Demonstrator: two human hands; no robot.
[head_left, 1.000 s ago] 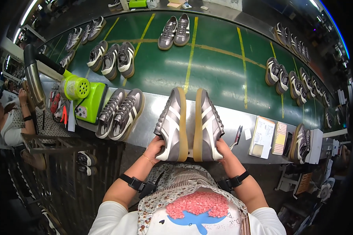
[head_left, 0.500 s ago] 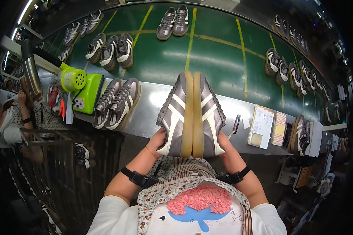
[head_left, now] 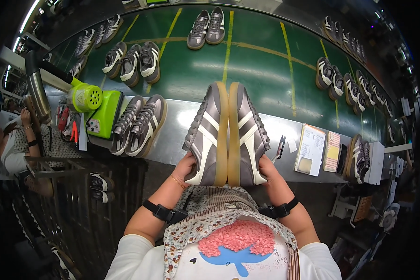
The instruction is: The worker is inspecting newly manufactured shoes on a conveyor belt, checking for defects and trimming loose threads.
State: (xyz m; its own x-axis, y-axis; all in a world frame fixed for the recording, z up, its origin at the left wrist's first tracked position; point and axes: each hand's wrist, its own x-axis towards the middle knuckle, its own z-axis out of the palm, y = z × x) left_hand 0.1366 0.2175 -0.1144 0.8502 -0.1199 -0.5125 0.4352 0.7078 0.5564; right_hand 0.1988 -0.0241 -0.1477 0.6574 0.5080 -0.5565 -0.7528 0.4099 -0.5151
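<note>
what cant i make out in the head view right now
All in the head view:
Fingertips of the left hand: hidden by the left-side shoe.
Fingertips of the right hand: hidden by the right-side shoe.
Undersides of both held shoes: turned toward each other.
Writing on the notepad: too small.
Person at far left: dim, blurred near the rim.

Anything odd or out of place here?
Nothing looks spilled or visibly damaged. One mild oddity: three shoes stand grouped at the left of the green surface, an uneven count for pairs. The two held shoes look evenly matched.
</note>
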